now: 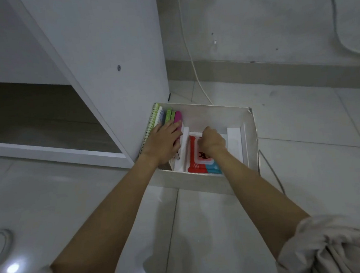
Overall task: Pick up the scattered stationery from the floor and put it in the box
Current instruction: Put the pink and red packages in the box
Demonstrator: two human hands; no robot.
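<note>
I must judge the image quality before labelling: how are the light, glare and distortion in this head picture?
Head view: dim, bluish light overall; a bright glare spot on the glossy floor tiles at lower left; wide-angle bending curves the cabinet edges; the box interior is lit more brightly, and the left hand and right hand appear reasonably sharp.

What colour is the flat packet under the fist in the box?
Mostly red flat packet, with a blue end; the head view shows it.

head camera, looking steeply down, close
</note>
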